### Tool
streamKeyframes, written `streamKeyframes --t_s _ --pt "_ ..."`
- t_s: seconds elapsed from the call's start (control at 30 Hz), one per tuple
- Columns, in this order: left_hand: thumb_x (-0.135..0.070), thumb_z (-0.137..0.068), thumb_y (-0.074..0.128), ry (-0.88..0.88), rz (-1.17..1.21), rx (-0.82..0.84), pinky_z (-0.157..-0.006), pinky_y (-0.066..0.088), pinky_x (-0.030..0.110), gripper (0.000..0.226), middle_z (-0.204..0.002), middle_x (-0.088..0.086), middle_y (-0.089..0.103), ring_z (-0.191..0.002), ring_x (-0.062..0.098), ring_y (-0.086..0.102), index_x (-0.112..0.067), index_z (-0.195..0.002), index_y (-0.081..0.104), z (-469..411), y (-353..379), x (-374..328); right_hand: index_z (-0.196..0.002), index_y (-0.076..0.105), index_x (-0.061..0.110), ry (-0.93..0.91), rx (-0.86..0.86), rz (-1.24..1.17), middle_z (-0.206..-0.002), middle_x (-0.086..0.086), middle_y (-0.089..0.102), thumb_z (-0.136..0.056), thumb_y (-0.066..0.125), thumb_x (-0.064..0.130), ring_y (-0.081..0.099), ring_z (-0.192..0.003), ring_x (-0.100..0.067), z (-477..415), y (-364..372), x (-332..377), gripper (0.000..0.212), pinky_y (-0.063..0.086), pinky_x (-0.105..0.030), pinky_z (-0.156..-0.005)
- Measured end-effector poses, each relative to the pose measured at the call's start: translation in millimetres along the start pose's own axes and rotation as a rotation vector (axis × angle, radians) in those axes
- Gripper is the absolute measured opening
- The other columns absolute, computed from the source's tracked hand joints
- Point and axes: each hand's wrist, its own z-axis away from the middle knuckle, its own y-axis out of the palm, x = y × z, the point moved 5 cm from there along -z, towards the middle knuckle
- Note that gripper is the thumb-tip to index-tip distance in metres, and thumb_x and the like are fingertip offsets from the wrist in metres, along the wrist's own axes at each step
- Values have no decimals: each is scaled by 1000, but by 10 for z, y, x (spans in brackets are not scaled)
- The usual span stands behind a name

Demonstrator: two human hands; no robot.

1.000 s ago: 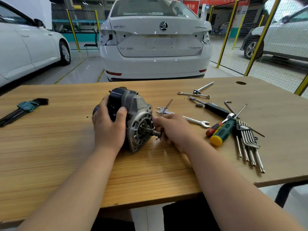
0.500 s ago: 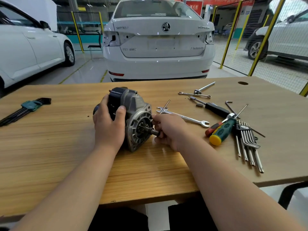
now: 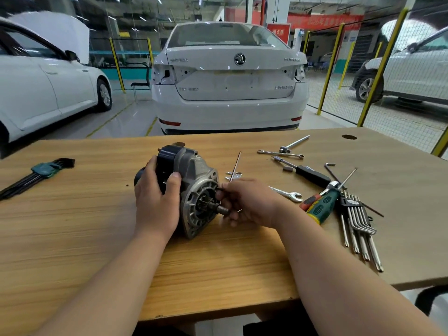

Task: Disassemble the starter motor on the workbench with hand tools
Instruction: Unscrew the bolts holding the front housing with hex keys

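The grey starter motor (image 3: 194, 180) lies on its side on the wooden workbench (image 3: 72, 238), its round flange and pinion shaft (image 3: 221, 209) facing right. My left hand (image 3: 155, 202) grips the black rear body of the motor, thumb across the housing. My right hand (image 3: 244, 202) is at the flange face and pinches a thin metal hex key (image 3: 236, 166), whose long arm sticks up and away behind my fingers. The key's tip is hidden by my fingers.
Right of the motor lie an open-end wrench (image 3: 287, 194), a green and a red screwdriver (image 3: 321, 206), a set of long keys (image 3: 356, 219), a black-handled driver (image 3: 311, 175) and a thin spanner (image 3: 281, 152). A hex key set in a green holder (image 3: 36, 173) lies far left. Parked cars stand beyond the bench.
My right hand has shifted up the flange face from beside the shaft, and the thin key now stands more upright. The left hand keeps its grip on the motor.
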Motion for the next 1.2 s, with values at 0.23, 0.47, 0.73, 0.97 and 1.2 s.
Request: streamKeyframes --t_s 0.23,0.47,0.73,0.97,1.2 --pt "-55 -79 40 -4 -3 -10 -109 21 32 72 -148 -3 34 -141 14 24 -37 -148 29 -14 -14 30 -72 66 12 -71 -136 72 -49 1 48 -98 52 28 40 -40 -13 -25 -25 -21 34 44 -26 -44" --pt "-55 -80 40 -2 4 -10 -108 19 31 73 -152 -1 32 -142 12 21 -34 -149 29 -18 -4 57 -69 68 19 -180 -337 411 -50 9 57 -93 56 43 51 -40 -6 83 8 -2 36 44 -26 -50" --pt "-56 -78 42 -15 33 1 -104 21 29 75 -151 1 33 -142 14 22 -35 -148 30 -40 -13 77 -72 58 15 -97 -101 279 -47 1 49 -100 48 31 44 -39 -13 47 67 30 34 46 -29 -47" --pt "-54 -78 43 7 24 -10 -106 21 27 75 -149 1 37 -140 11 22 -30 -148 32 -55 -12 72 -74 59 14 -7 5 137 -49 3 41 -103 42 30 34 -36 -11 23 35 48 36 42 -22 -41" --pt "-58 -80 42 17 9 -13 -115 25 42 73 -149 -1 37 -140 13 23 -33 -148 33 -55 -12 78 -72 58 12 -73 -91 267 -47 0 43 -101 48 34 37 -39 -15 22 3 35 38 46 -32 -49"
